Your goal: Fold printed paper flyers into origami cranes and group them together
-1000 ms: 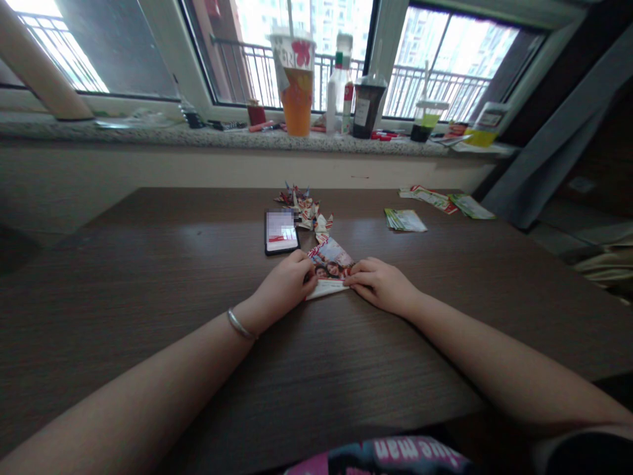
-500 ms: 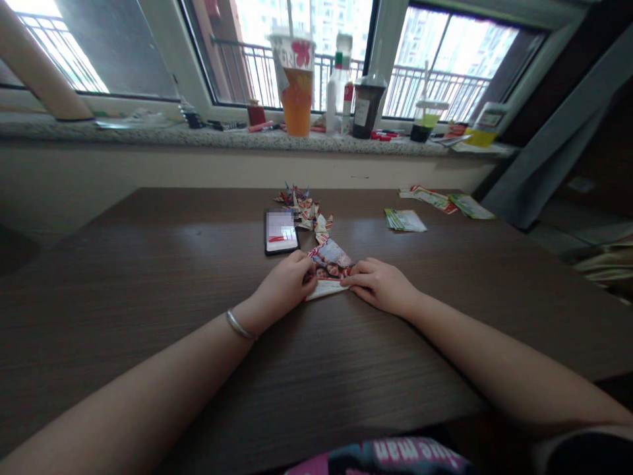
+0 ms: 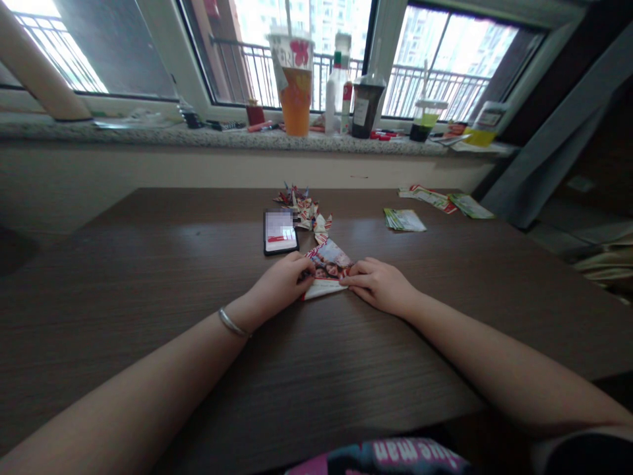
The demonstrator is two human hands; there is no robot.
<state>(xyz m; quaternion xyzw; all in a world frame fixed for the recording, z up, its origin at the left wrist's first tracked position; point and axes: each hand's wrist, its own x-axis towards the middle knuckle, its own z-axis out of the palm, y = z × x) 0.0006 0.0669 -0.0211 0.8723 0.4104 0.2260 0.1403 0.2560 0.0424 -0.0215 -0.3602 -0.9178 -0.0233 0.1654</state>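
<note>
A folded sheet of printed paper [image 3: 327, 265], with a photo of people and a white lower strip, lies on the table between my hands. My left hand [image 3: 287, 280] has its fingers curled round the paper's left edge. At the right edge, my right hand [image 3: 378, 284] pinches the paper with thumb and fingertips. Just beyond the sheet sit several folded paper pieces [image 3: 307, 212] in a row, red and white. A phone [image 3: 281, 232] with a lit screen lies left of them, close to my left hand.
Stacked green-and-white paper slips [image 3: 405, 220] lie at the back right of the brown table [image 3: 198, 297], with more printed papers [image 3: 430, 198] behind. On the windowsill [image 3: 222, 140] stand a tall orange drink cup [image 3: 297, 99], a dark cup [image 3: 364, 109] and bottles.
My left hand has shifted slightly left and up along the paper's edge, its wrist moving with it. The right hand stays nearly still, and the paper has hardly moved.
</note>
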